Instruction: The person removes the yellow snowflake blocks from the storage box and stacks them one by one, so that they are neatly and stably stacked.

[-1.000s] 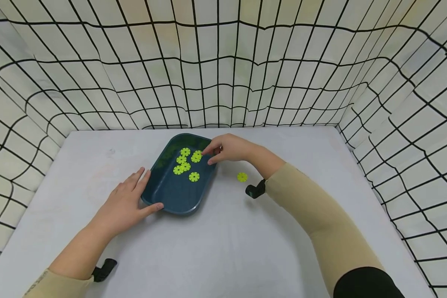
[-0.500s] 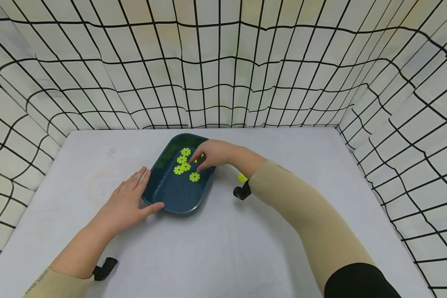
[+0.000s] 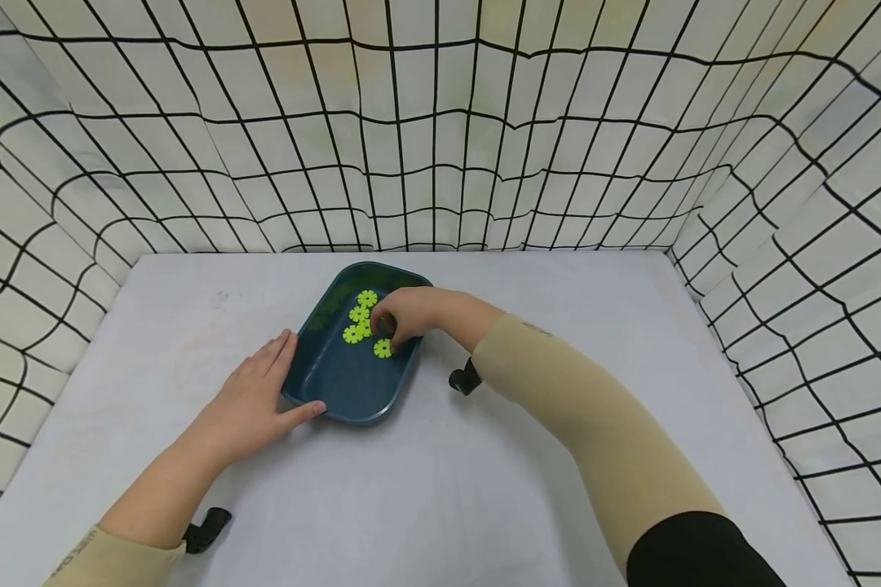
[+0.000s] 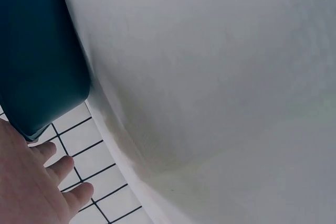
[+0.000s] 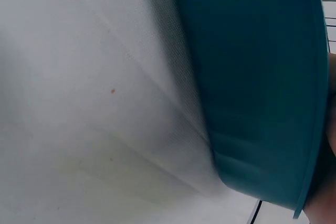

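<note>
A dark teal tray [image 3: 338,383] with a raised rim stands on the table and holds several yellow notched discs [image 3: 367,298]. My left hand [image 3: 245,399] lies at its near left corner, fingers extended along the side and thumb at the front rim. In the left wrist view, the fingers [image 4: 60,169] appear below the tray's wall [image 4: 44,61]. My right hand [image 3: 407,314] reaches over the right rim into the tray, fingers bent down among the discs. Its thumb tip is beside the nearest disc [image 3: 382,349]. Whether it pinches a disc is hidden; the hand covers some discs.
The white tabletop [image 3: 440,489] surrounds the tray. Black netting [image 3: 440,171] hangs before pale walls at the back and sides. Small black devices sit at the left wrist [image 3: 207,530] and the right wrist [image 3: 465,378].
My right hand has moved left and down, deeper into the tray, with its fingers curling in. The disc on the table has become hidden by the right arm. My left hand stays in place.
</note>
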`<state>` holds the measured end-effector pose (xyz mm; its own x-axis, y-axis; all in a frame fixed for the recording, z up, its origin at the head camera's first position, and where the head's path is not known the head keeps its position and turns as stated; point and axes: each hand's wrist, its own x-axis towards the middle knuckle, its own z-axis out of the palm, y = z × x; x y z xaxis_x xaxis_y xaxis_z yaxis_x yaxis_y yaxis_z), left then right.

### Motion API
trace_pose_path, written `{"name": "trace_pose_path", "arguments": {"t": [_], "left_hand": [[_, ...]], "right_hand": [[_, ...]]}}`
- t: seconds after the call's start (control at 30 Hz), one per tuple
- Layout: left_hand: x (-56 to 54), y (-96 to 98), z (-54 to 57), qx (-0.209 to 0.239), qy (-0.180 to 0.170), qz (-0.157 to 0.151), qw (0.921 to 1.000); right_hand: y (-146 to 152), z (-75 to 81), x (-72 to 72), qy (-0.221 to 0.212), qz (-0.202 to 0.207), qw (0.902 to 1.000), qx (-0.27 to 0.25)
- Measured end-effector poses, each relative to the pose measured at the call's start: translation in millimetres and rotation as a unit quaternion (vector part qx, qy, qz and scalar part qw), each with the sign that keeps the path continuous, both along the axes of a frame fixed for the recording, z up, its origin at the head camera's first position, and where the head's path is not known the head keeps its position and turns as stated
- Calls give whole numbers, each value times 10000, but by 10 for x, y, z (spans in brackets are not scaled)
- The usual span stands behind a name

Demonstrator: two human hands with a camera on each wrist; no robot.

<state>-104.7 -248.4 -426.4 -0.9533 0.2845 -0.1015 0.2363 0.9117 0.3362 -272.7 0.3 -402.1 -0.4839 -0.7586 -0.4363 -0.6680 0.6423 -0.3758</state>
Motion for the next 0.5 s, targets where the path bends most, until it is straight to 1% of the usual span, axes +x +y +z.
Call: {"name": "trace_pose_path", "arguments": {"t": [0.3, 0.5], "left_hand": [[-1, 12, -22, 67, -19, 9, 10000], [0, 17, -25, 74, -61, 18, 10000]], "right_hand": [[-97, -96, -18, 73, 232, 9996, 118], [-136, -112, -8, 110, 234, 9993, 257]]}}
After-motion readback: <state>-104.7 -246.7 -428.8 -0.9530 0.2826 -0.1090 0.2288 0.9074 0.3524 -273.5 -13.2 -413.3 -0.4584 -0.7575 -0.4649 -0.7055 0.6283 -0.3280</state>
